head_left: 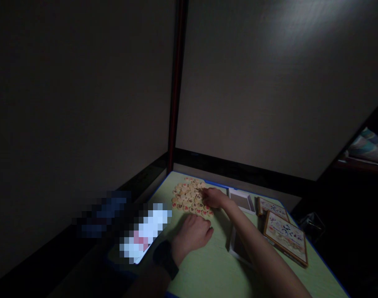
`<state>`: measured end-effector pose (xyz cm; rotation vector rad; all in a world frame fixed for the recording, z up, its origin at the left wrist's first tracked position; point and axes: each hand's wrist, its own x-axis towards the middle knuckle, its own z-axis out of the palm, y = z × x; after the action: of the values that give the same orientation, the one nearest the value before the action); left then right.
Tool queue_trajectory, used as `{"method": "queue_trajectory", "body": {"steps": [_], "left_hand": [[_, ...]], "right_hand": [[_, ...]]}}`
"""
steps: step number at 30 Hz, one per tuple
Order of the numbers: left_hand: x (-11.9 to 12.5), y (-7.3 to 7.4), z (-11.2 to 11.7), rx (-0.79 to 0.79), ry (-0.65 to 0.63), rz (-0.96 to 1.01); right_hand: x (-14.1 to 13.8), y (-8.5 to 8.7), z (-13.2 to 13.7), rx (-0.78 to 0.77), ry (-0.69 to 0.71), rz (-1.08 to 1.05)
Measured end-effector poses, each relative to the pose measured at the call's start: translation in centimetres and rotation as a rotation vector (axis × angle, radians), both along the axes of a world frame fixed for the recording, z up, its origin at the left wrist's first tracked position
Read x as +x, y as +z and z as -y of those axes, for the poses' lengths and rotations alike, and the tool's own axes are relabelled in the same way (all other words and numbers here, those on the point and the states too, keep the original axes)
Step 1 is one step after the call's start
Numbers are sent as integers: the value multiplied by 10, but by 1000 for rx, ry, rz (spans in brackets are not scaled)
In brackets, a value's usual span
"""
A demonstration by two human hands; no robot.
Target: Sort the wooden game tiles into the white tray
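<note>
Several round wooden Chinese chess pieces [188, 196] lie close together on a pale green table [204, 273], some showing red or dark characters and some looking blank. At the right side of this cluster is my right hand [213, 198], fingers curled down among the outer pieces; what its fingertips pinch is hidden. My left hand [192, 232], with a dark watch [166, 258] on its wrist, rests just in front of the nearest row. Its fingers are bent under and closed, so their tips and anything in them are out of sight.
Right of my hands are a white open box tray [242, 200] and another tray [238, 248] partly behind my right forearm. Two decorated flat boxes [286, 236] overlap near the right edge. A bright, blurred-out screen [147, 231] stands at the left. Walls [238, 103] close the far side.
</note>
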<state>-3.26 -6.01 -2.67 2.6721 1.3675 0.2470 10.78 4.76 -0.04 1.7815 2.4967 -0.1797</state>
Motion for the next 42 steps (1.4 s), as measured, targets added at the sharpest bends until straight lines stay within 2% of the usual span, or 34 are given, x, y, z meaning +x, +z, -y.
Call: {"method": "queue_trajectory", "body": {"steps": [11,20,26,32,35,37,39,41,42], "left_hand": [[-1,-5,-2,22,1,24],[0,-4,-2,14,14,32],[-1,0,0,22,1,29],[-1,1,-3,20,43,75],[0,0,-7,49,146,243],[1,-2,-11,86,220,437],[2,-4,-15,123,267,641],[4,-6,-17,133,267,790],[5,-7,-18,126,250,839]], "right_hand": [[3,-2,5,7,125,17],[-4,-6,6,-23,38,71],[-2,-1,3,-71,16,-29],[11,2,3,-115,-64,-343],[21,7,13,-128,-77,-532],[27,9,22,-160,-63,-778],[31,10,32,-264,-46,-1118],[32,9,42,-392,-43,-1402],[32,8,46,-435,-50,-1478]]}}
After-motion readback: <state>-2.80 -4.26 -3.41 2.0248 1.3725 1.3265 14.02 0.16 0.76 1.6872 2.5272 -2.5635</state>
